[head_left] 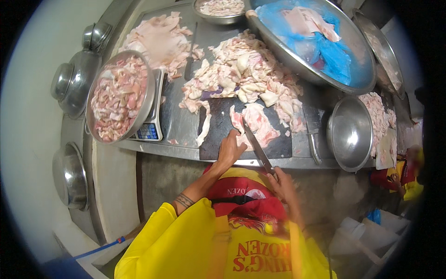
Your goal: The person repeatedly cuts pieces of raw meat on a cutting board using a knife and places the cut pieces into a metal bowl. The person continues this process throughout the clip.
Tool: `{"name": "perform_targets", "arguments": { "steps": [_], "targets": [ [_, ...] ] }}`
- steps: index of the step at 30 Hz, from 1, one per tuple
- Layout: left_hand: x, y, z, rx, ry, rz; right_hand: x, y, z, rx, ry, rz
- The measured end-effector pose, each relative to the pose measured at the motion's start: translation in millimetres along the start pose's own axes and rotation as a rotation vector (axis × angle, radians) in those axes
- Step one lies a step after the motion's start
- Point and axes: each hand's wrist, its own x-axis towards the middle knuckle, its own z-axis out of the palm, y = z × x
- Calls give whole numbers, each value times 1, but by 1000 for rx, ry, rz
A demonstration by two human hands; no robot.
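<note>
My left hand has its fingers curled onto the near-left edge of a piece of pale, pink-streaked meat or skin on the dark cutting board. My right hand grips the handle of a long knife, whose blade slants up and left across that piece, beside my left fingers. A narrow strip lies at the board's left. Just beyond the board, a large heap of pale cut pieces covers the steel table.
A piled bowl sits on a scale at left. An empty bowl and spare knife are at right. A blue-lined basin and flat pieces lie behind. Another person stands far right.
</note>
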Motion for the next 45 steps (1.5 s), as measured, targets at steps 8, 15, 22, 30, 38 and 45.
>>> {"name": "perform_targets", "arguments": {
  "steps": [8,15,22,30,38,45],
  "targets": [
    [-4,-10,-9,206,156,26,23,-13,-9,-245,94,-18],
    [-4,-3,-1,-30,257,-264,25,-28,20,-364,20,-218],
    [1,11,8,-27,375,-321,8,-21,8,-366,-59,-216],
    [-4,12,14,28,364,-300,66,-34,36,-354,-114,-217],
    [-6,14,25,19,441,-244,30,-8,14,-426,-143,-146],
    [-8,5,27,97,394,-218,-11,11,-11,-487,-230,-73]
  ]
}}
